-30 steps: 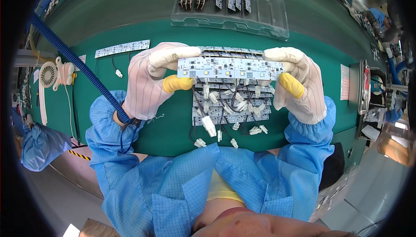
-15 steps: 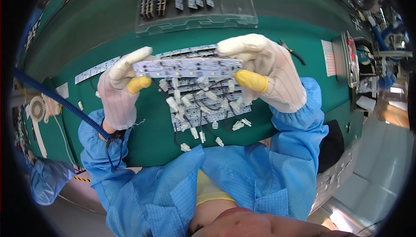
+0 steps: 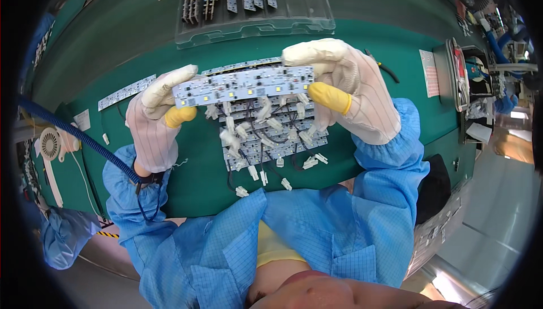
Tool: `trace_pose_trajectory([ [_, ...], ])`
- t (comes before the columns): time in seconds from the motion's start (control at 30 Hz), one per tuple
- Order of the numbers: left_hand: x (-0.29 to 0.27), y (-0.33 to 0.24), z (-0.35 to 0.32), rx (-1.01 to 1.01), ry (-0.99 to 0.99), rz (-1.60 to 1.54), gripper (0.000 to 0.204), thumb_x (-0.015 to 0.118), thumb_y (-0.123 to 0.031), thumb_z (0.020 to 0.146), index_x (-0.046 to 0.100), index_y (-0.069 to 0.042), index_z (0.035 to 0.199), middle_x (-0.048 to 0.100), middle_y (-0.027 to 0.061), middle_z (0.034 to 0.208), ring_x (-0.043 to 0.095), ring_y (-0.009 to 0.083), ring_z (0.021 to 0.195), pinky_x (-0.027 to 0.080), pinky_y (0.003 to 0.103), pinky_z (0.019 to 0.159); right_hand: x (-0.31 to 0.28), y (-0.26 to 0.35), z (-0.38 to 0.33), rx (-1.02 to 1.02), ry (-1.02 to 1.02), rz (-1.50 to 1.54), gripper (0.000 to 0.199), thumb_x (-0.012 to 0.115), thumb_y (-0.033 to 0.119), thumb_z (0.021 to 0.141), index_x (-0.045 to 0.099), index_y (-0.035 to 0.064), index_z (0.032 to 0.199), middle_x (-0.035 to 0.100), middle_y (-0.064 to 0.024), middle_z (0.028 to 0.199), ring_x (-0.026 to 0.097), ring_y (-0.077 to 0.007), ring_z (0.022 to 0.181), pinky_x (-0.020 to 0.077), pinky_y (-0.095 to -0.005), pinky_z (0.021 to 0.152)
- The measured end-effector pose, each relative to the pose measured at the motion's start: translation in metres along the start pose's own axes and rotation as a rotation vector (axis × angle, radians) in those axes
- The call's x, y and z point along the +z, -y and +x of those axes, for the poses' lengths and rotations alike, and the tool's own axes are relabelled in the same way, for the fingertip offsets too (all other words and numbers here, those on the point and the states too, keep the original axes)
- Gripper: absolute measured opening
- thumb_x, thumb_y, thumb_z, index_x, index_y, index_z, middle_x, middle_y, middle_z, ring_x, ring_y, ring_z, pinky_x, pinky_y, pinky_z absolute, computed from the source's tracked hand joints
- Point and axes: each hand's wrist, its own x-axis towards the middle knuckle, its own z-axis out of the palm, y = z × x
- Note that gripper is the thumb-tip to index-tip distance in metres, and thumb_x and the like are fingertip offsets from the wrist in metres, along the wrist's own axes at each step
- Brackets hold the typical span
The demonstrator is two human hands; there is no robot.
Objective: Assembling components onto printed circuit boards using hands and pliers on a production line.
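Between my two gloved hands is a long narrow LED circuit board (image 3: 243, 87), raised above the table with its component side toward me. My left hand (image 3: 164, 97) pinches its left end, yellow-tipped thumb below and white fingers above. At the right end, my right hand (image 3: 339, 83) grips it the same way. Under and in front of it lies a group of similar LED boards (image 3: 266, 153), with short dark wires and white plug connectors (image 3: 253, 172) spread over them. The raised board hides part of that group.
At the far side stands a clear plastic tray (image 3: 254, 28) with several boards on edge. Another LED board (image 3: 125, 93) lies at left, near a small fan (image 3: 50, 143). A blue coiled cord (image 3: 79, 136) runs to my left wrist. Cutters (image 3: 386, 70) and a metal box (image 3: 452, 77) are at right.
The board in my hands has tilted so that more of its component face shows. Its right end has risen slightly with my right hand. Both hands keep their hold.
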Motion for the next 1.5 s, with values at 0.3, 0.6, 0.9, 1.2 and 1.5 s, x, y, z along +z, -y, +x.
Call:
trace_pose_trajectory([
  [0.3, 0.004, -0.004, -0.002, 0.116, 0.021, -0.026, 0.048, 0.075, -0.023, 0.074, 0.063, -0.001, 0.115, 0.065, 0.0094, 0.103, 0.065, 0.0144, 0.091, 0.05, 0.023, 0.077, -0.006, -0.01, 0.005, -0.006, 0.027, 0.067, 0.041, 0.063, 0.018, 0.085, 0.054, 0.0, 0.121, 0.065, -0.0086, 0.098, 0.056, -0.0074, 0.059, 0.0457, -0.0194, 0.05],
  [0.6, -0.003, -0.001, 0.002, -0.112, -0.008, 0.218, 0.044, 0.072, -0.024, 0.079, 0.063, -0.007, 0.118, 0.069, 0.0062, 0.095, 0.064, 0.008, 0.084, 0.048, 0.021, 0.071, 0.005, -0.004, -0.001, 0.012, -0.007, 0.002, 0.042, 0.064, 0.015, 0.084, 0.052, -0.0012, 0.121, 0.065, -0.0099, 0.098, 0.058, -0.009, 0.058, 0.0463, -0.0197, 0.05],
  [0.9, 0.001, -0.001, 0.003, 0.034, -0.007, 0.146, 0.043, 0.071, -0.027, 0.082, 0.063, -0.007, 0.119, 0.07, 0.0048, 0.089, 0.061, 0.0065, 0.077, 0.048, 0.021, 0.069, 0.0, -0.007, 0.004, 0.051, -0.055, 0.028, 0.041, 0.063, 0.013, 0.084, 0.054, -0.0006, 0.121, 0.065, -0.0109, 0.1, 0.057, -0.0087, 0.059, 0.0461, -0.0204, 0.052],
  [1.2, 0.002, -0.004, 0.004, -0.128, -0.016, -0.201, 0.06, 0.069, -0.024, 0.086, 0.044, 0.004, 0.133, 0.065, 0.0114, 0.103, 0.064, 0.013, 0.088, 0.047, 0.026, 0.087, 0.006, -0.009, 0.009, 0.019, -0.019, 0.0, 0.043, 0.061, 0.018, 0.088, 0.05, -0.002, 0.125, 0.063, -0.0087, 0.08, 0.058, -0.0099, 0.056, 0.046, -0.0213, 0.052],
  [1.5, -0.009, 0.022, -0.002, 0.079, 0.096, 0.186, 0.029, 0.061, -0.011, 0.085, 0.062, -0.005, 0.114, 0.065, 0.0142, 0.115, 0.064, 0.0161, 0.075, 0.043, 0.031, 0.086, -0.013, -0.038, 0.011, 0.072, 0.026, 0.166, 0.055, 0.064, 0.049, 0.085, 0.057, -0.0008, 0.107, 0.064, -0.0098, 0.07, 0.058, -0.0111, 0.05, 0.0439, -0.0193, 0.044],
])
